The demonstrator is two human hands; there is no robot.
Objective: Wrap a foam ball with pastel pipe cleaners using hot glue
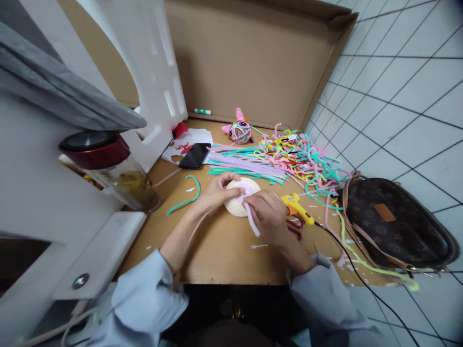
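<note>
A cream-coloured round piece (pixel 237 208), like a shallow bowl or ball, sits between my hands above the tabletop. My left hand (pixel 220 193) grips its left side, fingers behind and thumb on the front. A lilac pipe cleaner (pixel 254 224) is coiled in a spiral on its surface, with a loose tail hanging down. My right hand (pixel 269 212) pinches this pipe cleaner near the coil. Right of that hand lie a yellow hot glue gun (pixel 298 208) and dark red-handled scissors (pixel 294 225), partly hidden.
Straight pipe cleaners (pixel 246 164) lie behind my hands, beside a tangled colourful heap (pixel 304 159). Also around are a phone (pixel 195 155), a decorated ball (pixel 239 131), a bent green pipe cleaner (pixel 195 193), a glass bottle (pixel 132 185) and a brown bag (pixel 398 221). The glue gun's cord trails right.
</note>
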